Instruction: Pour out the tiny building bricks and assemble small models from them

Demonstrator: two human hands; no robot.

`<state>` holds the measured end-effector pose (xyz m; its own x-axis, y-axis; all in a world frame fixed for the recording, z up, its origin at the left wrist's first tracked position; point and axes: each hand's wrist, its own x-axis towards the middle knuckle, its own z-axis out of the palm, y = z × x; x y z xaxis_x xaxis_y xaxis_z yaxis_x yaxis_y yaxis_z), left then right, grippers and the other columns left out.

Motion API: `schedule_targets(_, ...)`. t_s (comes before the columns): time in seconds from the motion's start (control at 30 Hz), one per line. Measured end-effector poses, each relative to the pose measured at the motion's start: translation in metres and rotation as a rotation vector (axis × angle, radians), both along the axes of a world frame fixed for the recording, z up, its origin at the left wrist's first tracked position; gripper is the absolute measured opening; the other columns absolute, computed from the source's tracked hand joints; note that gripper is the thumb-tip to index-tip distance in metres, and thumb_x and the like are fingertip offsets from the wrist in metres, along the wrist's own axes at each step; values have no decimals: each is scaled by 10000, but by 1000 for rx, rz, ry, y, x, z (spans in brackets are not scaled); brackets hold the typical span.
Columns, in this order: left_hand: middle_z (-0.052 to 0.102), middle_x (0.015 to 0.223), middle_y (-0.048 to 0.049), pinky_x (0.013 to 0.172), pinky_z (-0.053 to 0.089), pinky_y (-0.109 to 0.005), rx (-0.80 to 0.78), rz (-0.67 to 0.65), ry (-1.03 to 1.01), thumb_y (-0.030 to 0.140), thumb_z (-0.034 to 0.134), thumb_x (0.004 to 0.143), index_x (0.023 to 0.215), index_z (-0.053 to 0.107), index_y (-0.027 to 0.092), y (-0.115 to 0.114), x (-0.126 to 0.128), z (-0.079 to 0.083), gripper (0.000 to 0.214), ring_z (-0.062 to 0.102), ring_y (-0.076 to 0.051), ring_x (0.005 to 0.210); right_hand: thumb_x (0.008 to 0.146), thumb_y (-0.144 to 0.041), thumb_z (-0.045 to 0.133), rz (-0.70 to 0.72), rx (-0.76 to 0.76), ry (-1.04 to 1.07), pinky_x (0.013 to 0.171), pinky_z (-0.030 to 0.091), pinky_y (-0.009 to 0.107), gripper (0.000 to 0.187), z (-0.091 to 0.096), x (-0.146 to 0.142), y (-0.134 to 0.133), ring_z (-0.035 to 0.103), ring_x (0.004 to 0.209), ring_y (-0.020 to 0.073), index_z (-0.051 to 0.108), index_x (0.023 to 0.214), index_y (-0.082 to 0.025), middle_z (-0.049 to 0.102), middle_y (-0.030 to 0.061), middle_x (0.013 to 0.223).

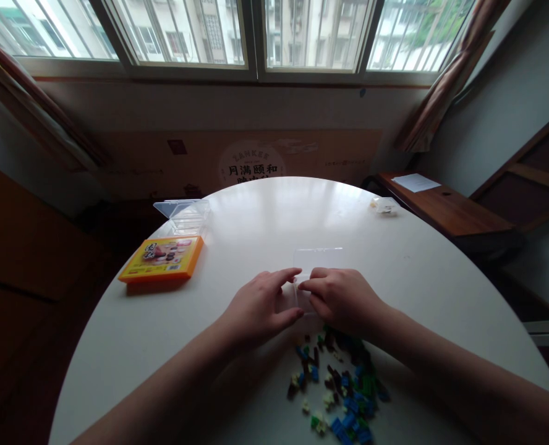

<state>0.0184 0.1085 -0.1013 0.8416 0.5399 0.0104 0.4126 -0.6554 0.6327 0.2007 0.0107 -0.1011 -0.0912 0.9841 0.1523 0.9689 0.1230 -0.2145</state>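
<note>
My left hand point(261, 306) and my right hand point(342, 298) meet at the middle of a round white table point(265, 216). Both hold a small clear plastic box point(318, 258), whose lid stands open behind the fingers. The left thumb and forefinger pinch its near left side. The right fingers curl over its near right edge. Just in front of my hands lies a loose pile of several small building bricks point(344, 389) in blue, green, brown and white.
An orange flat box point(164, 258) lies at the table's left edge, with an open clear plastic case point(184, 214) behind it. A small clear packet point(384, 204) sits at the far right. A wooden desk with paper point(415, 182) stands beyond, under windows.
</note>
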Motion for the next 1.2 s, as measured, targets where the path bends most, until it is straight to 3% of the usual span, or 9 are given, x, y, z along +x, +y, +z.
schedule_targets(0.2, 654, 1215, -67, 905, 490, -420, 25, -11, -10, 332, 728, 764, 1329, 542, 252, 2, 1, -4, 601, 613, -254, 1015, 880, -242, 529, 8, 11, -23, 577, 283, 273, 264, -1, 1, -1, 615, 722, 146, 739, 1031, -297, 704, -2, 909)
schedule_targets(0.37, 666, 1173, -52, 897, 478, -404, 44, -45, -17, 330, 712, 779, 1209, 600, 246, 2, 2, -2, 452, 610, -250, 1017, 863, -225, 530, 11, 28, -29, 564, 268, 274, 244, -2, 2, -1, 609, 720, 145, 744, 973, -267, 703, 9, 887)
schedule_targets(0.53, 646, 967, -45, 772, 482, -371, 36, 18, 14, 371, 708, 765, 1079, 576, 213, -1, 2, 0, 376, 600, -231, 869, 815, -165, 532, 21, 95, 17, 601, 331, 275, 270, -3, 4, -3, 618, 750, 149, 739, 951, -273, 705, -6, 908)
schedule_targets(0.83, 607, 859, -20, 629, 433, -284, 52, -17, 45, 426, 627, 838, 855, 562, 194, 2, -1, 12, 242, 560, -173, 726, 833, -145, 541, 91, 255, 80, 654, 432, 279, 283, -1, 13, -12, 638, 801, 164, 745, 1006, -238, 712, 12, 912)
schedule_targets(0.93, 616, 796, -5, 606, 413, -259, 79, -92, 111, 388, 624, 853, 765, 580, 191, 2, -5, 21, 220, 548, -153, 691, 829, -123, 547, 122, 336, 133, 683, 468, 276, 289, 2, 23, -18, 641, 808, 159, 743, 1019, -215, 715, 18, 931)
schedule_targets(1.07, 647, 852, 10, 632, 427, -227, 64, -309, 137, 238, 662, 818, 822, 688, 211, -2, -7, 26, 37, 572, -116, 690, 819, -105, 549, 101, 403, 193, 683, 492, 274, 288, 9, 33, -24, 640, 776, 149, 746, 1010, -195, 714, 22, 927)
schedule_targets(1.2, 688, 926, 6, 663, 453, -207, 55, -406, 98, 143, 661, 799, 863, 740, 234, -4, -7, 23, 136, 606, -101, 706, 825, -107, 540, 105, 435, 227, 651, 496, 267, 282, 14, 35, -26, 637, 742, 139, 749, 995, -190, 715, 25, 914)
